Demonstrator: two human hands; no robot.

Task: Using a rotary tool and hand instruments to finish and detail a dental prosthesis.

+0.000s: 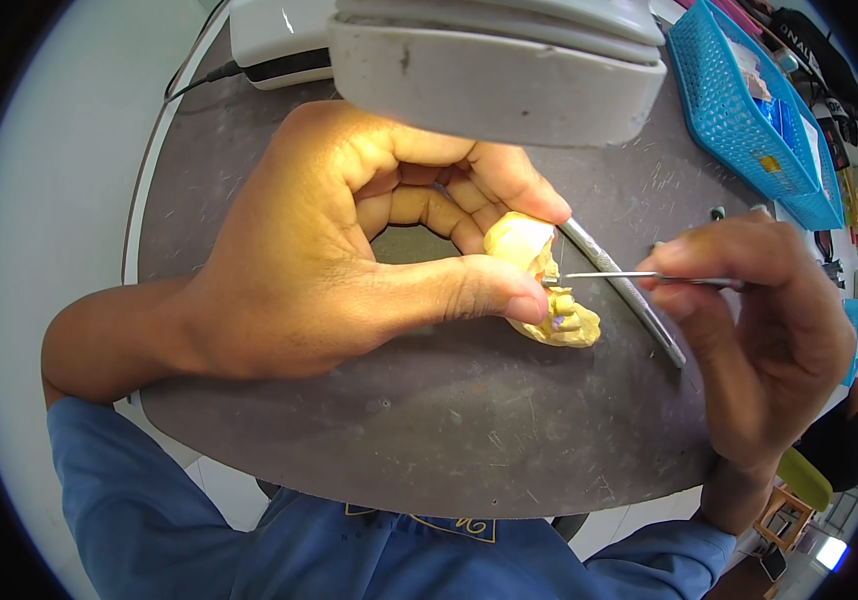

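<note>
A yellowish plaster dental model (577, 327) is pinched between the thumb and fingers of my left hand (319, 250), over the middle of the table. Tooth shapes show along its right side; part of it is hidden behind my thumb. My right hand (764, 330) grips a thin metal dental instrument (609, 274) between thumb and forefinger. The instrument's tip points left and reaches the model by my left thumb; whether it touches I cannot tell. Beyond it a grey metal rod-like tool (634, 300) lies slanted on the table, its upper end near my left fingertips.
A white lamp head (499, 80) hangs low over the far side of the dark grey table (429, 430). A white device (284, 40) with a black cable stands at the back left. At the far right sits a blue plastic basket (749, 130) with packets. Another person (844, 440) is at the right edge.
</note>
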